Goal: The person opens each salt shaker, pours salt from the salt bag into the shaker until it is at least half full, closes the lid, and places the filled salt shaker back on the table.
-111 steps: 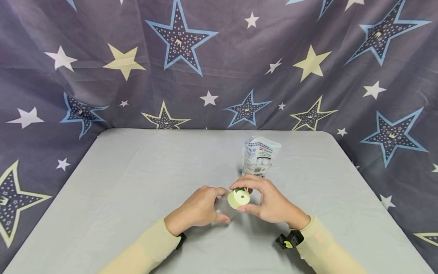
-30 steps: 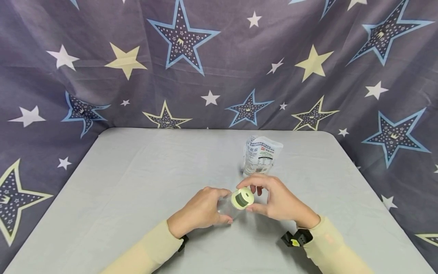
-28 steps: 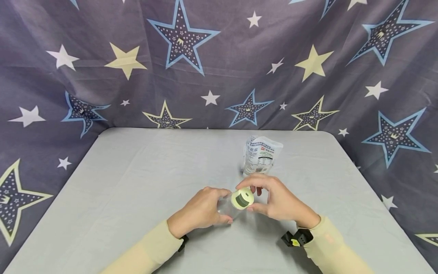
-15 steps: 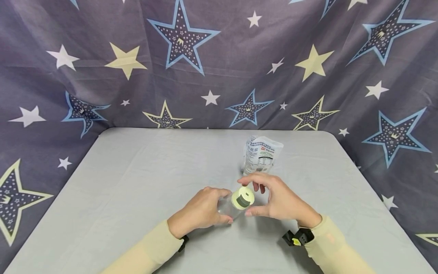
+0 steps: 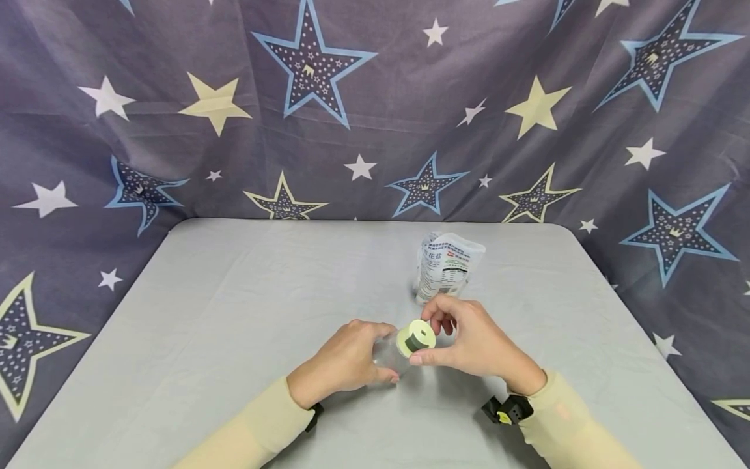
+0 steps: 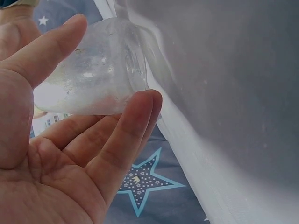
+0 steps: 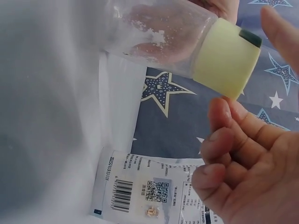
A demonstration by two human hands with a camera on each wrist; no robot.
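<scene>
A clear seasoning bottle (image 5: 387, 353) with white grains clinging inside lies tilted over the table. Its pale yellow-green cap (image 5: 420, 333), with a dark green flap (image 7: 250, 38), faces right. My left hand (image 5: 342, 358) grips the bottle's body, thumb on the near side and fingers (image 6: 121, 133) around the far side. My right hand (image 5: 471, 342) has its thumb and index finger around the cap. In the right wrist view the index fingertip is right at the cap's edge and the other fingers curl toward the palm.
A printed white pouch (image 5: 448, 264) stands upright on the pale cloth-covered table (image 5: 263, 286), just behind my right hand. A dark curtain with stars (image 5: 375, 130) hangs around the back and sides of the table.
The cap's flap now faces up, having turned since the oldest frame. My right hand's fingers spread off the cap half a second ago, then came back around it. The left hand stays put.
</scene>
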